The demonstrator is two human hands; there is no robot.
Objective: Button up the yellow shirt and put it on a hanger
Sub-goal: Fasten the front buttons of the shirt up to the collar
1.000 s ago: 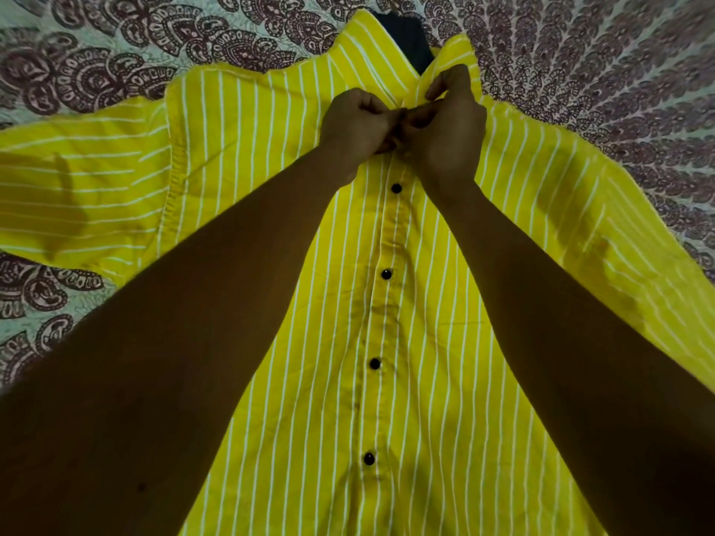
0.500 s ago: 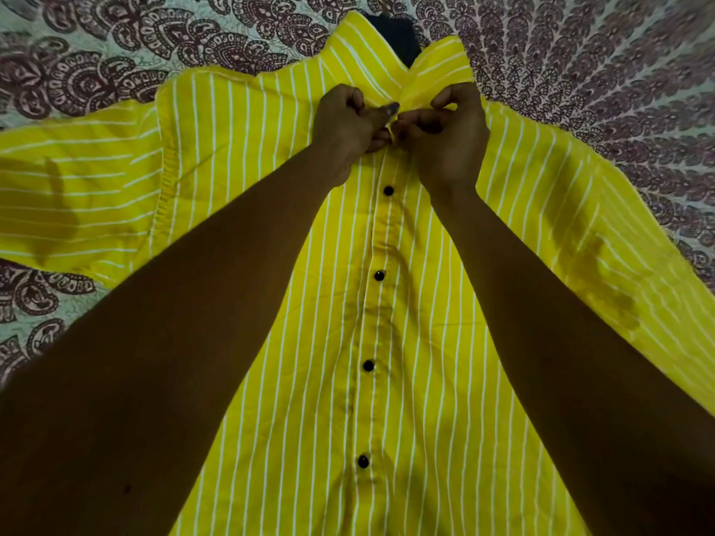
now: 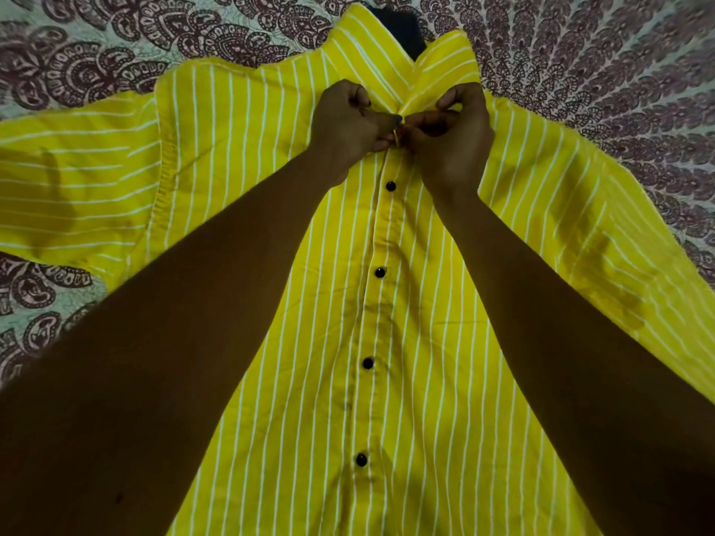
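The yellow shirt (image 3: 425, 342) with white stripes lies flat, front up, its sleeves spread to both sides. Several black buttons (image 3: 380, 271) run closed down its placket. At the top of the placket, just under the collar (image 3: 367, 48), my left hand (image 3: 348, 125) and my right hand (image 3: 452, 137) meet, each pinching an edge of the fabric. The topmost button is hidden between the fingers. A dark object (image 3: 398, 29) shows inside the collar opening; no hanger can be told.
The shirt lies on a bedsheet (image 3: 116, 44) printed with a maroon paisley pattern, which shows around the collar and both sleeves. My forearms cross over the lower part of the shirt.
Both hands have stayed pinched together under the collar, shifting slightly with small finger movements. The right index finger has come down from the collar edge.
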